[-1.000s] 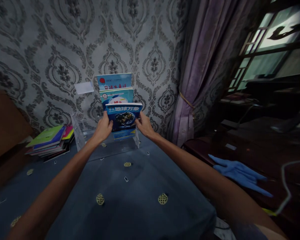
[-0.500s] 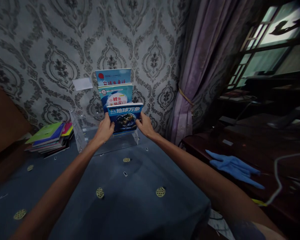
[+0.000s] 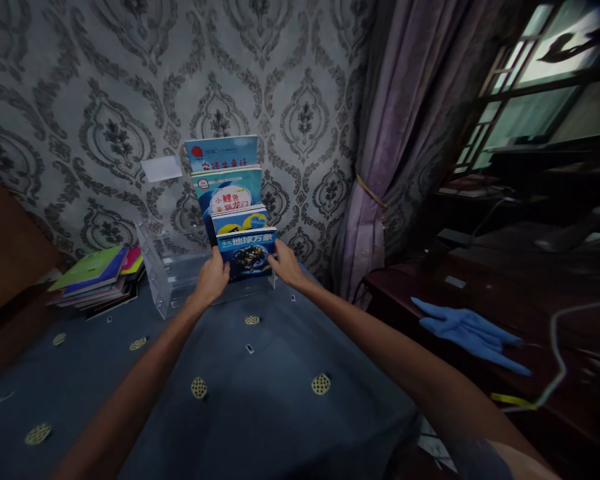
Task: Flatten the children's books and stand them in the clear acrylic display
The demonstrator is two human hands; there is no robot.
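Note:
Both of my hands are closed on a dark blue book [image 3: 249, 257] with a globe picture on its cover. My left hand [image 3: 213, 277] grips its left edge and my right hand [image 3: 285, 263] its right edge. The book stands at the front of a clear acrylic rack [image 3: 185, 270]; my hands and the book hide part of that rack. Behind it, in stepped rows, rise a blue-and-yellow book [image 3: 237, 220], a teal book [image 3: 230, 190] with a round white title patch, and a taller light blue book [image 3: 223, 150] at the back.
A stack of books [image 3: 93, 277] lies to the left on the blue patterned tablecloth [image 3: 260, 400]. On the dark red surface [image 3: 397, 287] to the right are a blue glove [image 3: 467, 330] and a pale cable [image 3: 555, 347]. A purple curtain [image 3: 375, 153] hangs beside the patterned wall.
My hands have lowered the globe book a little toward me. The blue-and-yellow book behind it has come into sight. The view has shifted slightly.

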